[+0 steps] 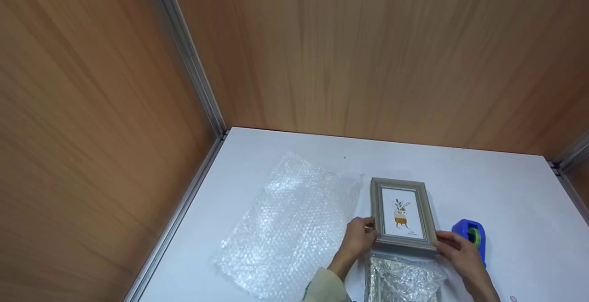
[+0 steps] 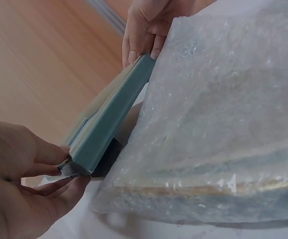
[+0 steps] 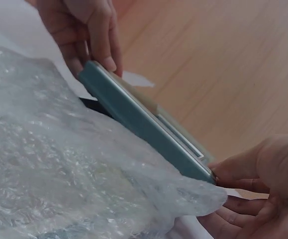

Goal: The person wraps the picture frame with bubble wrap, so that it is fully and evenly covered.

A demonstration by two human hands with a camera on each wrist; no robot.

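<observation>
A grey-green picture frame (image 1: 400,242) with a drawing of a potted plant is held between both hands. My left hand (image 1: 358,239) pinches its lower left side, thumb on top and fingers beneath, as the left wrist view shows up close. On the opposite side my right hand (image 1: 461,252) pinches the lower right corner. In the right wrist view the frame (image 3: 144,129) is tilted, with a dark piece showing under it. Just nearer to me lies a bubble-wrapped frame (image 1: 405,279), whose wrap (image 2: 223,99) fills much of the left wrist view.
A sheet of bubble wrap (image 1: 290,228) lies flat to the left. A blue tape dispenser (image 1: 469,233) with a green roll stands just beyond my right hand. Wooden panels (image 1: 349,53) wall in the white table (image 1: 515,191) at the back and left.
</observation>
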